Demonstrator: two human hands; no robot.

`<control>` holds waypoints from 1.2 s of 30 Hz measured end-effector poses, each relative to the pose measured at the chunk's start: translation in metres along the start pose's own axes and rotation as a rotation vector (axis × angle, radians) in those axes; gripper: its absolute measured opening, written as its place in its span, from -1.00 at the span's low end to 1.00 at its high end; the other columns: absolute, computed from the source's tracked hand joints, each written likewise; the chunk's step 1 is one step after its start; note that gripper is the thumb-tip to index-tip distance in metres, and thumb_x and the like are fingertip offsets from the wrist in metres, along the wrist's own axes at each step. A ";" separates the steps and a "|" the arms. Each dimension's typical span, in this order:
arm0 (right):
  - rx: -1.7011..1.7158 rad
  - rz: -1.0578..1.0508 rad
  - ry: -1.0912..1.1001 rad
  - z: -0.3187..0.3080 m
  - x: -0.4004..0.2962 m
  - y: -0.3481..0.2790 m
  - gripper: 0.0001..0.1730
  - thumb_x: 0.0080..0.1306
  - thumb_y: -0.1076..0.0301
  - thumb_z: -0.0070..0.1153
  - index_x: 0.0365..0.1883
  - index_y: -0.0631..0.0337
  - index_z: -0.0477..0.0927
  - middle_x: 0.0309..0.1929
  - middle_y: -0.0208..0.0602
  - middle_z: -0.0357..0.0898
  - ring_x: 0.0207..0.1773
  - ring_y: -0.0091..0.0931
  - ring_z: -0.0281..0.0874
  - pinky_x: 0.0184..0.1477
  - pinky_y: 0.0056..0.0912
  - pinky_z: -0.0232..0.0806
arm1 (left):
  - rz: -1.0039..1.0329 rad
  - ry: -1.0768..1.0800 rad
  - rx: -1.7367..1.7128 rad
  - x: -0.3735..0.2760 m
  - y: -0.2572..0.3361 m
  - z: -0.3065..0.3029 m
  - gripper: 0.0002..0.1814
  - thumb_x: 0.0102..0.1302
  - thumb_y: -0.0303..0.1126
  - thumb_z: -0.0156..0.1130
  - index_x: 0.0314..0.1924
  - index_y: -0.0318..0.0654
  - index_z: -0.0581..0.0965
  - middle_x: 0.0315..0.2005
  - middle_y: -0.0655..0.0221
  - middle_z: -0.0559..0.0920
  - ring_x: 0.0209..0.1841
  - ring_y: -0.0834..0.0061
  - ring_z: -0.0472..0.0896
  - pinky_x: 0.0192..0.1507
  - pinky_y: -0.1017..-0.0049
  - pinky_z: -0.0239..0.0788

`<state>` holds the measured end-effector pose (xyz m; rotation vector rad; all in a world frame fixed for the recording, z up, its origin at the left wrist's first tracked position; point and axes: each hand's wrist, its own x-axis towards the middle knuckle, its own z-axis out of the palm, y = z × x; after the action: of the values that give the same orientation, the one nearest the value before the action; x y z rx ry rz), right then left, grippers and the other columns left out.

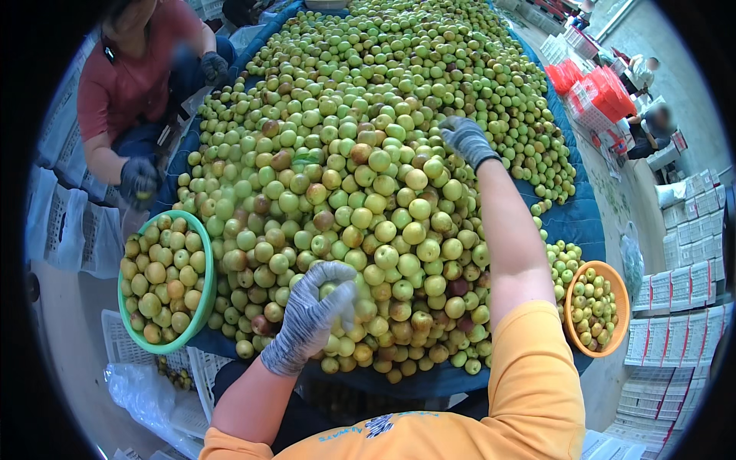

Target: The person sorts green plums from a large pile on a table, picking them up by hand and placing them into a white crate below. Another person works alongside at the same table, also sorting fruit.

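A large heap of green and russet jujubes (397,230) spreads in front of me on a blue quilted cloth (575,213). At the near side of the heap my left hand (313,313), in a grey knit glove, curls its fingers around a green jujube (326,290); the fingertips are slightly blurred. My right hand (467,141), gloved the same way, reaches far over the heap with its back up. Its fingertips touch or hover just above the fruit, and its palm is hidden, so I cannot tell whether it holds any.
A green basin (209,282) full of jujubes stands at left, an orange basin (621,305) of them at right. Across the left edge sits a co-worker (123,86) in dark gloves. White plastic crates (670,339) are stacked at right; another crate (123,328) sits low at left.
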<state>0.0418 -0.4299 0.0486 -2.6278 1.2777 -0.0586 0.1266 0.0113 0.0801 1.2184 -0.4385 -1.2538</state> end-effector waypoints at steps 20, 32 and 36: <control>-0.320 -0.183 -0.640 0.000 0.038 -0.052 -0.61 0.32 0.13 0.02 -0.03 0.15 0.66 -0.04 -0.21 0.68 -0.11 -0.39 0.67 -0.09 -0.20 0.55 | -0.069 -0.031 0.079 0.004 0.003 0.006 -0.74 0.36 -0.35 0.23 -0.02 -0.30 0.51 -0.35 0.39 0.60 -0.49 0.66 0.56 -0.48 0.59 0.48; -0.700 -0.344 -0.249 0.035 0.048 0.014 -0.67 0.29 0.23 -0.02 -0.24 0.19 0.74 -0.15 -0.07 0.71 -0.11 -0.14 0.68 0.03 -0.16 0.49 | -0.112 -0.171 0.088 -0.007 0.000 0.014 -0.76 0.42 -0.39 0.18 0.03 -0.30 0.51 -0.23 0.38 0.59 -0.29 0.65 0.59 -0.31 0.55 0.54; 0.207 -0.026 -0.021 0.002 -0.003 -0.038 -0.64 0.33 0.05 0.12 -0.11 0.11 0.70 -0.10 -0.09 0.70 -0.04 -0.14 0.63 0.06 -0.23 0.46 | -0.071 -0.223 0.023 -0.014 -0.018 0.002 -0.75 0.42 -0.39 0.18 0.04 -0.29 0.50 -0.18 0.38 0.60 -0.27 0.65 0.60 -0.27 0.56 0.55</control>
<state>0.0690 -0.4046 0.0550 -2.4627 1.1629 -0.1575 0.1118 0.0255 0.0700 1.1263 -0.5774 -1.4568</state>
